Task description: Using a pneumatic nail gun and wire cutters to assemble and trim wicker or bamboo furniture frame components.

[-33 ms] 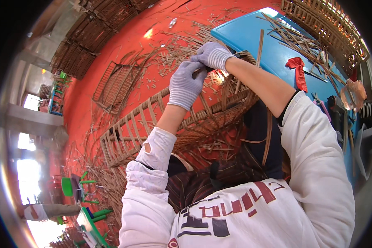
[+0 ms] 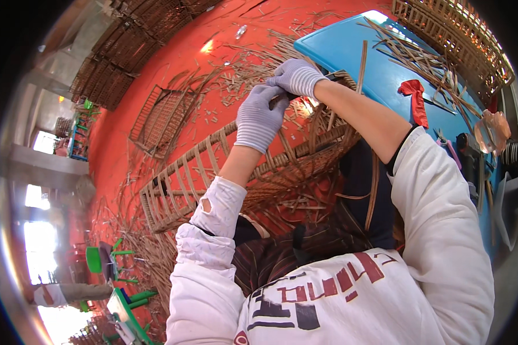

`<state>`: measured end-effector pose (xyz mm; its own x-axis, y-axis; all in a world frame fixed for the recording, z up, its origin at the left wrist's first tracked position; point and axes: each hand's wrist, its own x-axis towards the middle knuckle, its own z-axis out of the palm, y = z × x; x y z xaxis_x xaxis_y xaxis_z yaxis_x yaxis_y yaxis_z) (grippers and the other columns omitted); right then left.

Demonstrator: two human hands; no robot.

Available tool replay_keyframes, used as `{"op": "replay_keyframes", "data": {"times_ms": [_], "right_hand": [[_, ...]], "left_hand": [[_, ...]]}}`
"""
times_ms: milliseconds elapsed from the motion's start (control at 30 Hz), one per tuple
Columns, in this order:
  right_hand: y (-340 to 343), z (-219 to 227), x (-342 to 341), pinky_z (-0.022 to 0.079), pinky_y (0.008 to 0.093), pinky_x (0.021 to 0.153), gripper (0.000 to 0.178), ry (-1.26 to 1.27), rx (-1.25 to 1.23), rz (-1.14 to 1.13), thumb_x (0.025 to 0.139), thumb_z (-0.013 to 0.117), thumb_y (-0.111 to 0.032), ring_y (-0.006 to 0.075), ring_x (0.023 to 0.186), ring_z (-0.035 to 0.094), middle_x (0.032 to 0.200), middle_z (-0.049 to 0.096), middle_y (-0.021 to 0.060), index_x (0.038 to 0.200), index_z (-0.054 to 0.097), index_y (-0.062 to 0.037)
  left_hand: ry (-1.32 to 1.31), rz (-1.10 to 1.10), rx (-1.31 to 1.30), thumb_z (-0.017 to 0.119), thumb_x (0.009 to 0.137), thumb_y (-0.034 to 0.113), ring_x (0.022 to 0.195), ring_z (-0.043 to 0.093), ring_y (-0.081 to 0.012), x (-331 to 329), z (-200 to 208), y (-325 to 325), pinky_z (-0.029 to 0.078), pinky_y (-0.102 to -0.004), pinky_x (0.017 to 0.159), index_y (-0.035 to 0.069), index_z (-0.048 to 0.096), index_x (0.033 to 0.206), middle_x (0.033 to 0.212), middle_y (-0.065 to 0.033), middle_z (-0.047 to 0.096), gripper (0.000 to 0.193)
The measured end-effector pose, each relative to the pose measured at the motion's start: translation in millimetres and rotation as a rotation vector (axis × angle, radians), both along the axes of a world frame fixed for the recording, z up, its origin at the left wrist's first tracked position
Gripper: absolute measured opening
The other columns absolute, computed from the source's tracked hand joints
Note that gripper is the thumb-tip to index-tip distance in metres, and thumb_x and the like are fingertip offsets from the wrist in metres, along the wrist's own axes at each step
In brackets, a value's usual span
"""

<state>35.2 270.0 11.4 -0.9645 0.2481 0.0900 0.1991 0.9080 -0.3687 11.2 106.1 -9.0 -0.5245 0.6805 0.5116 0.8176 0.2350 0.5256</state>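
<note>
A long woven wicker basket (image 2: 197, 172) lies tilted across in front of me, with open slats along its far side and a tighter brown weave nearer my legs. My left hand (image 2: 260, 116), in a grey-and-white striped glove, is over the far rim with its fingers curled together. Its fingertips meet those of my right hand (image 2: 296, 77), gloved alike and also closed. What the two hands pinch is hidden behind the gloves. Loose strips (image 2: 374, 192) hang from the basket's right end, and one stiff strip (image 2: 362, 66) stands up beside my right forearm.
A blue table (image 2: 351, 49) at the right holds a heap of strips (image 2: 420, 63), a red cloth (image 2: 413, 99) and tools. Another wicker piece (image 2: 166, 118) lies on the red floor among scattered offcuts. Baskets are stacked (image 2: 106, 69) far left. Green stools (image 2: 93, 260) and a person (image 2: 69, 293) are at left.
</note>
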Motion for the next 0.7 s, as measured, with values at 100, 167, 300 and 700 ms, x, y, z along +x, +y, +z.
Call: {"op": "replay_keyframes", "data": {"times_ms": [100,167,300,700], "right_hand": [[0.6,-1.0,0.5,0.049,0.0426,0.077,0.044,-0.021,-0.044,-0.004,0.091,0.054,-0.048,0.0342,0.080,0.063,0.079,0.066,0.0178,0.087,0.072,-0.0082],[1.4,-0.5,2.6,0.050,0.0421,0.078,0.041,-0.019,-0.076,-0.015,0.091,0.055,-0.046,0.0341,0.081,0.064,0.083,0.067,0.0173,0.090,0.072,-0.0092],[7.8,-6.9,14.7,0.051,0.0404,0.081,0.033,0.276,0.074,0.197,0.092,0.056,-0.038,0.0327,0.086,0.065,0.094,0.069,0.0142,0.097,0.072,-0.0094],[16.3,-11.6,79.5,0.051,0.0357,0.082,0.019,0.544,0.315,0.480,0.084,0.068,-0.021,0.0239,0.093,0.062,0.098,0.062,0.0053,0.101,0.065,-0.0124]], "left_hand": [[0.009,-0.003,-0.057,0.073,0.081,0.014,0.079,0.066,-0.0225,-1.7,1.0,1.3,0.053,-0.0330,0.071,0.008,0.071,0.099,0.091,-0.0112,0.066,0.019],[0.017,-0.009,-0.080,0.072,0.082,0.015,0.079,0.067,-0.0242,-4.8,2.3,3.6,0.053,-0.0336,0.073,0.010,0.072,0.099,0.092,-0.0115,0.066,0.017],[0.061,-0.029,-0.205,0.070,0.084,0.016,0.082,0.067,-0.0254,-14.8,6.2,7.4,0.053,-0.0341,0.077,0.010,0.072,0.102,0.093,-0.0122,0.068,0.019],[-0.682,-0.132,-0.525,0.062,0.092,0.028,0.069,0.064,-0.0099,-37.3,27.4,19.0,0.052,-0.0276,0.063,0.005,0.071,0.109,0.086,-0.0028,0.073,0.030]]}}
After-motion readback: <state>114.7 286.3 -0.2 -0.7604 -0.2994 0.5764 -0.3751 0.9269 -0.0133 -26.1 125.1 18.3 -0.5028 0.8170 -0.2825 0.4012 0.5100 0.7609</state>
